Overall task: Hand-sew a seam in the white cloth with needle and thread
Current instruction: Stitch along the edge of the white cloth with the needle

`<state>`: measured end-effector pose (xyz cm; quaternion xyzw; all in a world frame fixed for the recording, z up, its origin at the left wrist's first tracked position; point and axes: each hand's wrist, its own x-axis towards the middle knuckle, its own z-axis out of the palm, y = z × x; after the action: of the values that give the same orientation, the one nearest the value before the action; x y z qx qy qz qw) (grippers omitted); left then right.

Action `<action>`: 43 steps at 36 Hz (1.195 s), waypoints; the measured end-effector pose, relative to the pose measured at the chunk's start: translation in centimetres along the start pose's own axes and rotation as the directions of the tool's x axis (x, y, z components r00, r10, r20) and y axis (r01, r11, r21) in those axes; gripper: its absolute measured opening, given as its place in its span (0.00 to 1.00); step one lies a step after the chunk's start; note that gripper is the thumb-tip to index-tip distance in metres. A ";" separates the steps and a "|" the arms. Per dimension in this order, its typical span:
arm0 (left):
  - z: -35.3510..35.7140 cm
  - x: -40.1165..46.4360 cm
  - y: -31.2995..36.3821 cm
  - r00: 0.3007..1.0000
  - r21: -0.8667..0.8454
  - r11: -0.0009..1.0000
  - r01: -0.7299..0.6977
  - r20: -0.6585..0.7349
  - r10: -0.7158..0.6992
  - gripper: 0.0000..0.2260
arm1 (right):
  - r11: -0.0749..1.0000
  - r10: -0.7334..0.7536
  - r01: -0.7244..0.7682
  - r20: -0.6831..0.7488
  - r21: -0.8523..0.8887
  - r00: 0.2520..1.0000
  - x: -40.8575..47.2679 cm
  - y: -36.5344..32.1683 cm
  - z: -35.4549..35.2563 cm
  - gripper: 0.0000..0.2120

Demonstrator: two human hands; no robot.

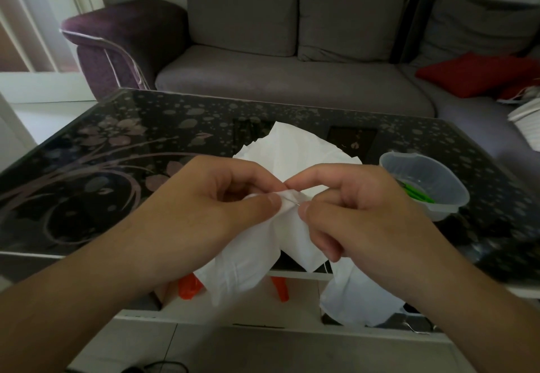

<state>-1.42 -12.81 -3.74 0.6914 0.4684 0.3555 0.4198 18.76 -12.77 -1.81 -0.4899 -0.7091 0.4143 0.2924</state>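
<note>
Two bare hands work over the dark flowered bench (122, 150), no writing legible anywhere. White cloth (289, 150) lies on the glass and drapes off its near edge. Left hand (204, 206) pinches a fold of it; right hand (359, 212) pinches the needle (298, 204) there. Clear tub (423, 185) sits just right.

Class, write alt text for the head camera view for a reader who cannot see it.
Two bare hands hold a white cloth above the near edge of a dark floral glass table: the left hand pinches a fold, and the right hand pinches at a thin needle beside it. A clear plastic tub stands to the right, a grey sofa behind.
</note>
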 end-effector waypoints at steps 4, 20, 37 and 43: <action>0.0 0.0 0.1 1.000 0.006 1.000 0.002 0.004 -0.002 0.07 | 1.000 -0.005 0.005 0.013 0.005 1.000 0.0 0.1 0.0 0.17; -0.2 0.0 0.2 1.000 0.002 1.000 -0.001 0.015 0.001 0.07 | 0.996 -0.030 0.027 0.038 0.083 0.999 0.1 0.2 -0.1 0.15; -0.2 -0.1 -0.1 1.000 -0.006 1.000 0.007 0.003 -0.007 0.07 | 0.993 -0.050 0.044 0.050 0.114 0.997 0.3 0.5 -0.2 0.15; -0.2 -0.1 0.1 1.000 -0.004 1.000 0.012 0.006 -0.012 0.08 | 0.993 -0.028 0.024 0.030 0.114 0.999 0.4 0.6 -0.2 0.16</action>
<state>-1.63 -12.90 -3.62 0.6886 0.4705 0.3521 0.4248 19.05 -12.23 -2.24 -0.4566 -0.6952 0.4578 0.3140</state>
